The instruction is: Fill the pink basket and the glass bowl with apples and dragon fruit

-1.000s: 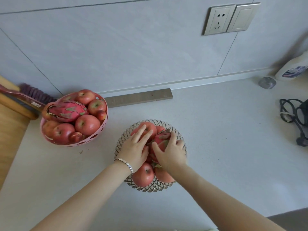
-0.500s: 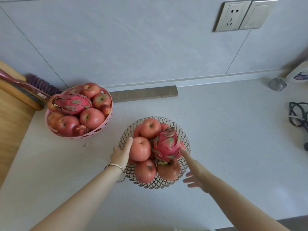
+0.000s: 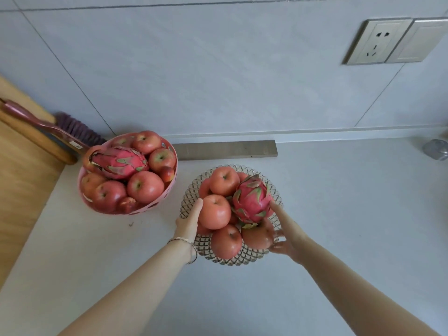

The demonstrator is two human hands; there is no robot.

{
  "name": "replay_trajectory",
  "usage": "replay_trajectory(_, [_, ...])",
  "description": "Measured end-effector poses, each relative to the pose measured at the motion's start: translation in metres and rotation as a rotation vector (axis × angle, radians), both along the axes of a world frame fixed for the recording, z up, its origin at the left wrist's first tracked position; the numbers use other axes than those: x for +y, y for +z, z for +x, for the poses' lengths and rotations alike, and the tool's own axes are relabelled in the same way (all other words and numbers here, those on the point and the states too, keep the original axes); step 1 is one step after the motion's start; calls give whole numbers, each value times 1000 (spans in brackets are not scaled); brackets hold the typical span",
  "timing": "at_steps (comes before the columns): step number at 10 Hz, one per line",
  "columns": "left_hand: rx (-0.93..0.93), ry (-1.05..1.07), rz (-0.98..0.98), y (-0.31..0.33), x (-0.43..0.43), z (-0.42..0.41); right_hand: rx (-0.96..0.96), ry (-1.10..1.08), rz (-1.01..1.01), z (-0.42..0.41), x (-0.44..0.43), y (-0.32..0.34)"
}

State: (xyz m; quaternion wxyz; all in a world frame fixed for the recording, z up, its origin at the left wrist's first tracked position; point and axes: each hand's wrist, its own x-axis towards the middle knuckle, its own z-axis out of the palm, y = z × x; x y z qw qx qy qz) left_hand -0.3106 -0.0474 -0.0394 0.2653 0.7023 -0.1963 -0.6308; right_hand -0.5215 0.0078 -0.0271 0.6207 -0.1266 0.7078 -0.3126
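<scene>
Farthest left on the pale desk [image 3: 339, 214] sits the pink basket [image 3: 173, 151], heaped with apples [image 3: 145, 186] and a dragon fruit [image 3: 118, 162] lying across the top. Just right of it, nearer me, my left hand [image 3: 189, 221] lies straight-fingered along the glass bowl [image 3: 228, 260], fingertips touching a front apple [image 3: 214, 210], gripping nothing. A second dragon fruit [image 3: 252, 200] stands on the bowl's apples. My right hand [image 3: 286, 234] is at the bowl's right side, forefinger straight against that fruit, other fingers loosely spread, holding nothing.
</scene>
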Motion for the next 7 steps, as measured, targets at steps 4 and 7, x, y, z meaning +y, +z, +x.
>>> replay_trajectory(4, [37, 63, -117, 7, -75, -6, 55, 33, -149, 2, -86, 6])
replay_trajectory(7, [-569, -360, -248, 52, -66, 8, 559, 374, -196, 13, -70, 67])
